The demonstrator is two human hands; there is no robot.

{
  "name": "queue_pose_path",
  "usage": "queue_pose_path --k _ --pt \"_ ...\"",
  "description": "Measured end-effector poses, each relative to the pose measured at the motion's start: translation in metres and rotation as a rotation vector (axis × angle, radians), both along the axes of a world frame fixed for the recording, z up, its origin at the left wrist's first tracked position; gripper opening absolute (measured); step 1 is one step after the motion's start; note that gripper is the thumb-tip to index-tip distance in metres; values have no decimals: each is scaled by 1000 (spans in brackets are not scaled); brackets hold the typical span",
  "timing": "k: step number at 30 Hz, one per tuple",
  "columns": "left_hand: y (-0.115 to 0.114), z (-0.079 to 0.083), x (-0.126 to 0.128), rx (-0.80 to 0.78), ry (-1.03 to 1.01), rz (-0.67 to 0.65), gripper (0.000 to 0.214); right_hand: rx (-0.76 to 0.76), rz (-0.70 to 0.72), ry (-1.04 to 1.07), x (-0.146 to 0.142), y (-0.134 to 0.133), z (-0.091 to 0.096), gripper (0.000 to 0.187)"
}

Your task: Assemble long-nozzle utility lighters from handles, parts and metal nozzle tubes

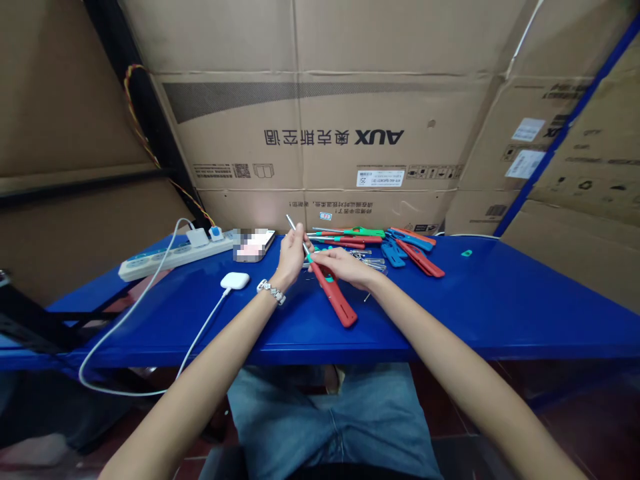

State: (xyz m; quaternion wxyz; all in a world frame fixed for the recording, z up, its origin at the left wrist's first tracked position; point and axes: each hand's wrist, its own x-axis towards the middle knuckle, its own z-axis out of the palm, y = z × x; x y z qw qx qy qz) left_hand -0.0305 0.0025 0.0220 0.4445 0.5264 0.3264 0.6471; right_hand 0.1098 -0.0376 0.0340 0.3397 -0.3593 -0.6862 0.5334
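Observation:
A long-nosed lighter (336, 293) with a red handle, green collar and thin metal tube slants over the blue table in front of me. My left hand (294, 253) is closed round its metal tube, which sticks out past the fingers at the upper left. My right hand (343, 265) pinches it near the green collar, fingertips beside my left hand. What lies right under the right fingers is hidden. Behind the hands are finished-looking lighters (353, 233) with green and red bodies. Small metal and clear parts (373, 262) lie close to my right hand.
Red and blue handle shells (420, 257) lie right of the hands; a small green piece (467, 253) sits farther right. At left are a white earphone case (235, 281) on a cable, a phone (254, 245) and a power strip (175, 259). Cardboard (320, 107) walls the back.

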Motion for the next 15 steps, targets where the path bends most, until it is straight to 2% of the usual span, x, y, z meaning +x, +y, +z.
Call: queue_pose_path --k 4,15 --pt "-2 2 1 5 -32 -23 47 -216 93 215 -10 -1 -8 33" --pt "-8 -2 9 -2 122 38 50 -341 88 319 3 -10 -5 19"
